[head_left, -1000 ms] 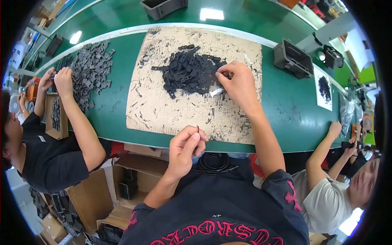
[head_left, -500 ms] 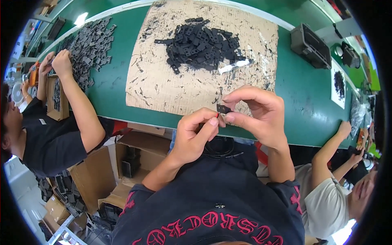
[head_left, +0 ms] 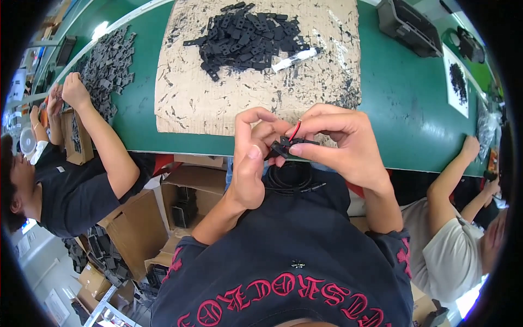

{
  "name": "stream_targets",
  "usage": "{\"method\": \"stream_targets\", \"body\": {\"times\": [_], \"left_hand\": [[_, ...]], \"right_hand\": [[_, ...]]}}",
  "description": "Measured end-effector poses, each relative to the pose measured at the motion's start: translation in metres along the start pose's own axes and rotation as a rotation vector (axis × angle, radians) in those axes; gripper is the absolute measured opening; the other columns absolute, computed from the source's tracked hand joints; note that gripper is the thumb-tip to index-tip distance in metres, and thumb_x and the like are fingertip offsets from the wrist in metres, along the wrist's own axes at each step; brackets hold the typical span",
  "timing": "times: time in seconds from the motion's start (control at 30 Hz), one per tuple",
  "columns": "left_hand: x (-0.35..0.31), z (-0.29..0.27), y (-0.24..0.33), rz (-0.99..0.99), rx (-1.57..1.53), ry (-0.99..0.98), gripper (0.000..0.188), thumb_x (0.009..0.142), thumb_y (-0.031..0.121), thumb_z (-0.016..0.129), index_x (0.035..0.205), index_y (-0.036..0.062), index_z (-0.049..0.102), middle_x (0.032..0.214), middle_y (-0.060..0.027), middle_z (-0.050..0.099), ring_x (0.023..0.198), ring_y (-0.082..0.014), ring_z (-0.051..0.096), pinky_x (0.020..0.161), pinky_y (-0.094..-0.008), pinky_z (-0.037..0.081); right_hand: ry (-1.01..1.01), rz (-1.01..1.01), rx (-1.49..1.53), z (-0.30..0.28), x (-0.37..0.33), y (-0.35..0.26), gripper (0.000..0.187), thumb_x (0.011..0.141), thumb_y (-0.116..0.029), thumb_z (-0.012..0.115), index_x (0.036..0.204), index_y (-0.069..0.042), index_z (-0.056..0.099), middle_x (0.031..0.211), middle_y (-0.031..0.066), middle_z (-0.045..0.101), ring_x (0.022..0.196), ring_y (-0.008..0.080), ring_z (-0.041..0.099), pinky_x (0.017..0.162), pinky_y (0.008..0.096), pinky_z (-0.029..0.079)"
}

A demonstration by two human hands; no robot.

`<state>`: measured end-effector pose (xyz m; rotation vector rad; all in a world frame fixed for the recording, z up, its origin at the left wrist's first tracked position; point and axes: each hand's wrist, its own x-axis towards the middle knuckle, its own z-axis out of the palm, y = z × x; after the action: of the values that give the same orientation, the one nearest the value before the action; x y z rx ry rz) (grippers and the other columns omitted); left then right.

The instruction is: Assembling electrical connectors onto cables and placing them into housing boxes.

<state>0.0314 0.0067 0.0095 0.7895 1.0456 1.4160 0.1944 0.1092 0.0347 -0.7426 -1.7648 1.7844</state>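
Over the table's front edge, my two hands meet around small black plastic parts [head_left: 280, 148]. My left hand [head_left: 251, 158] is closed, its curled fingertips against the parts from the left. From the right, my right hand [head_left: 346, 143] pinches them between thumb and fingers. A thin red stick-like piece [head_left: 295, 131] with a pale tip stands up between the fingers; which hand grips it is unclear. Fingers hide most of the black parts. Beyond my hands, a pile of flat black parts with holes [head_left: 245, 38] lies on a cardboard sheet [head_left: 218, 109].
A clear tube-like item [head_left: 296, 59] lies beside the pile. A dark bin [head_left: 408, 27] stands at the right on the green table [head_left: 392, 120]. Grey parts [head_left: 111, 68] are heaped at the left, near a person's arm [head_left: 106, 147]. Another person's arm [head_left: 449, 171] rests at the right.
My hands have drawn together, and the red piece now points upward between the fingers. My left fingers have risen and curled around the black parts. The pile sits higher in view.
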Motion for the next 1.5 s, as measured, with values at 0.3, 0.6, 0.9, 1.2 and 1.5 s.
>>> {"method": "stream_targets", "body": {"times": [0.3, 0.6, 0.9, 1.2, 1.5], "left_hand": [[-0.002, 0.001, -0.013, 0.117, 0.114, -0.131, 0.066, 0.091, 0.026, 0.053, 0.141, 0.0014, 0.019, 0.133, -0.0204, 0.039, 0.107, -0.024, 0.053, 0.095, -0.0362, 0.043], [-0.018, -0.026, 0.009, 0.085, 0.791, -0.106, 0.044, 0.089, 0.002, 0.067, 0.13, 0.0023, 0.051, 0.109, -0.0187, 0.07, 0.098, -0.0312, 0.071, 0.082, -0.034, 0.054], [-0.027, -0.027, 0.007, 0.409, 0.729, -0.138, 0.03, 0.084, -0.003, 0.072, 0.112, -0.0001, 0.062, 0.1, -0.0133, 0.072, 0.086, -0.0228, 0.074, 0.073, -0.0292, 0.058], [-0.036, -0.021, 0.024, 0.227, 0.437, -0.323, 0.026, 0.09, -0.01, 0.061, 0.114, -0.0051, 0.05, 0.1, -0.0129, 0.067, 0.089, -0.0257, 0.074, 0.075, -0.0303, 0.059], [-0.041, -0.021, 0.025, 0.114, 0.213, -0.334, 0.03, 0.093, -0.013, 0.053, 0.12, -0.0036, 0.044, 0.1, -0.0166, 0.066, 0.093, -0.0281, 0.072, 0.082, -0.0336, 0.058]], "right_hand": [[0.183, -0.121, -0.28, 0.016, -0.021, 0.012, 0.021, 0.075, 0.0, 0.077, 0.096, -0.001, 0.074, 0.089, 0.0098, 0.069, 0.078, 0.0207, 0.068, 0.069, 0.0292, 0.053], [0.143, -0.126, -0.247, 0.026, -0.021, 0.024, 0.023, 0.074, 0.003, 0.078, 0.096, -0.001, 0.074, 0.089, 0.0087, 0.069, 0.081, 0.0171, 0.066, 0.071, 0.0268, 0.051], [0.252, -0.43, -0.335, 0.027, -0.031, 0.017, 0.024, 0.073, 0.0, 0.08, 0.096, 0.001, 0.074, 0.089, 0.0115, 0.07, 0.077, 0.0213, 0.07, 0.067, 0.0313, 0.055], [0.099, -0.667, -0.381, 0.02, -0.031, 0.012, 0.018, 0.072, -0.004, 0.079, 0.089, -0.004, 0.074, 0.088, 0.0083, 0.071, 0.074, 0.0225, 0.068, 0.063, 0.0316, 0.054], [0.037, -0.572, -0.247, 0.021, -0.033, 0.006, 0.02, 0.071, 0.001, 0.079, 0.091, -0.002, 0.074, 0.089, 0.0115, 0.071, 0.077, 0.0243, 0.069, 0.067, 0.0326, 0.055]]}}
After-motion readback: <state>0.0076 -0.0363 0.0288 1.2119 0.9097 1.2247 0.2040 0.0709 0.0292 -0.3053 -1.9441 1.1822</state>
